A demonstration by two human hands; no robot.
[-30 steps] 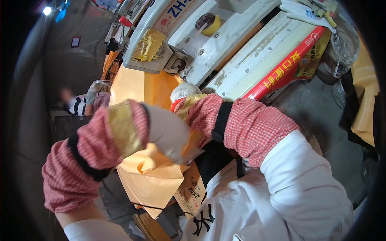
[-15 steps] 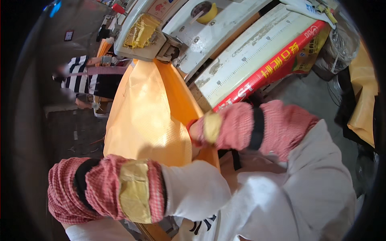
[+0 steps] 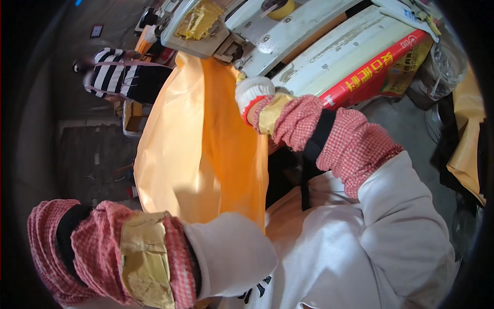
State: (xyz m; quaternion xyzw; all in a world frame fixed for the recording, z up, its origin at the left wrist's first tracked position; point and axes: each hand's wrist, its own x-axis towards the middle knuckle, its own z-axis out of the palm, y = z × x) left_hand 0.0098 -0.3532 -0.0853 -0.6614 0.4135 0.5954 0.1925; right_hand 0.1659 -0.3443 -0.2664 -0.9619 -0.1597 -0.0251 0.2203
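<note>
1. Right hand [image 3: 254,97], white glove: sits on the bag's upper right edge, near the machine head. 0.5 s ago it was lower, midway along that edge. Fingers mostly hidden; can't tell how open or whether it grips.
2. Left hand [image 3: 232,257], white glove: at the bag's lower end, in front of the torso, slightly lower and further left than 0.5 s ago. Fingers out of sight; opening and grip can't be told.
3. Pose: right forearm in checked sleeve [image 3: 355,141] runs up-left from the right; left forearm, also sleeved [image 3: 105,244], crosses from lower left, pointing right.
4. Orange bag [image 3: 175,139]: stretches from under the machine head to the left glove, darker inner side showing wider than 0.5 s ago.
5. White machine head [image 3: 198,45]: above the bag's far end.
6. Red-and-yellow printed sheet [image 3: 381,72]: along the white bed, right.
7. Co-worker [image 3: 118,77], striped top: beyond the bag, left.
</note>
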